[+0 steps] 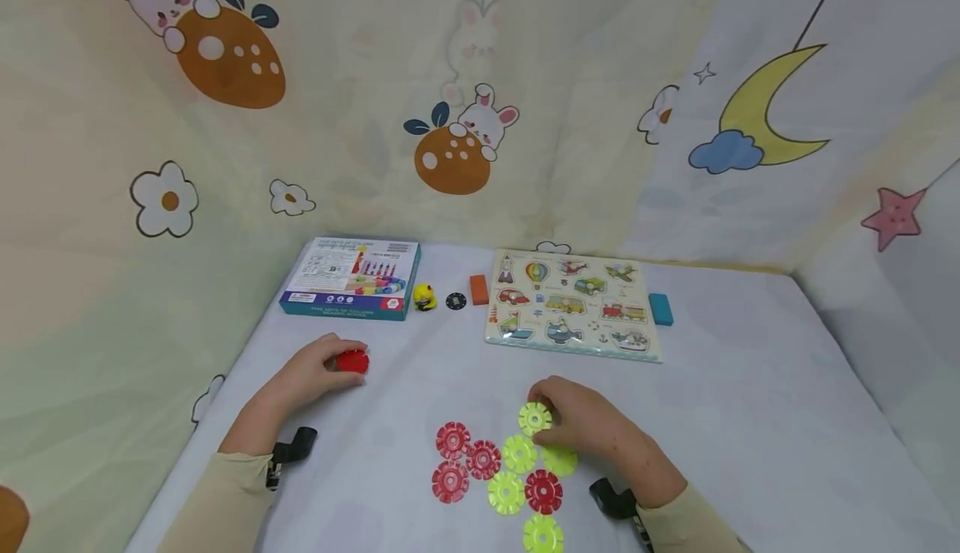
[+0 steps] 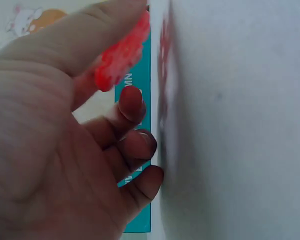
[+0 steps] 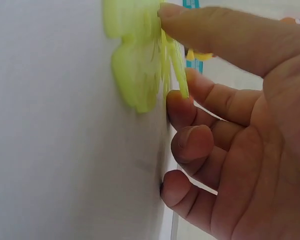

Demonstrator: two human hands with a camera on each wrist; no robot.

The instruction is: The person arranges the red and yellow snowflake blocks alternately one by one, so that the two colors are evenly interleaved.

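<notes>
Tabletop [image 1: 750,403], white, carries a group of notched discs lying near the right hand: four red discs [image 1: 483,460] and four yellow-green discs [image 1: 506,493], set close together. The right hand [image 1: 592,424] pinches one more yellow-green piece [image 1: 535,418] between thumb and fingers, at the far end of the group; the right wrist view shows it tilted, its rim towards the palm. That hand partly covers one of the discs beneath it. Whether the pinched piece touches its neighbours, I cannot tell.

Well apart from the group, the left hand [image 1: 311,370] pinches a bright red piece [image 1: 352,361] by its edge, just on the near side of a flat game box [image 1: 345,282]; its other fingers are loosely bent.

Beside the box stand a yellow toy duck [image 1: 424,297], a black chip [image 1: 456,301] and an orange block [image 1: 478,289], then a picture board [image 1: 573,307] showing vehicles, with a teal block [image 1: 661,309] at its right edge. A patterned cloth [image 1: 360,62] hangs behind.
</notes>
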